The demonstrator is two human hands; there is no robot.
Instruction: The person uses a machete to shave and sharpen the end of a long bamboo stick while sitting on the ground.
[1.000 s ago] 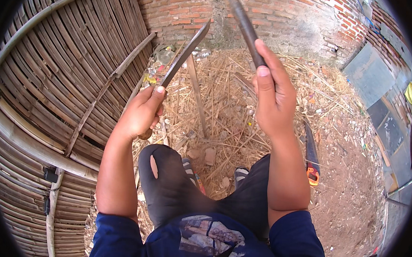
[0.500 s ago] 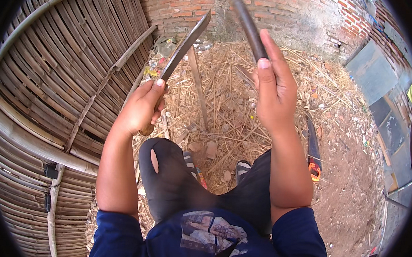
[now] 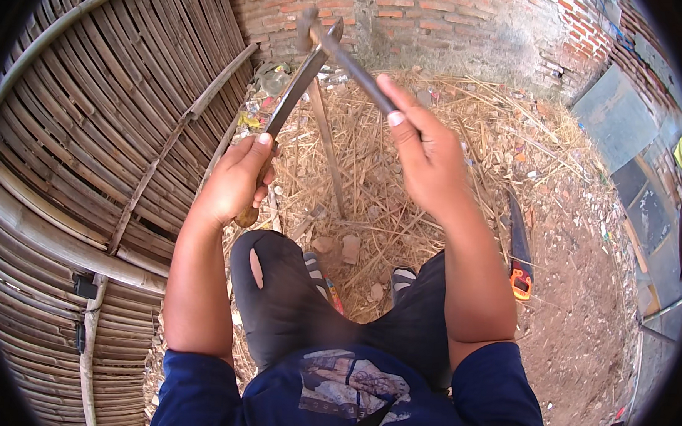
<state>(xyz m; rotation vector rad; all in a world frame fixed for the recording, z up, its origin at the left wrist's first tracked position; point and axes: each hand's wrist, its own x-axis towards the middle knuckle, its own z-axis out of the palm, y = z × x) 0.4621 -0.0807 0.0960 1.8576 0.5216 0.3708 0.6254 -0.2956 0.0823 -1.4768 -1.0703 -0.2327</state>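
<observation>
My left hand is wrapped round the wooden handle of a machete, whose blade slants up and away. My right hand grips the dark handle of a hammer. Its head, blurred by motion, is at the far end of the blade; whether they touch I cannot tell. Behind the blade a thin wooden stake rises from the straw-strewn ground, its top end partly hidden by the blade.
A bamboo slat wall stands close on the left. Ahead is a brick wall. A handsaw with an orange handle lies on the ground at the right. Grey panels lean further right. My bent knees frame the near ground.
My right hand has swung the hammer down and left, bringing its head into view at the machete's far end. My left hand and the machete have hardly moved.
</observation>
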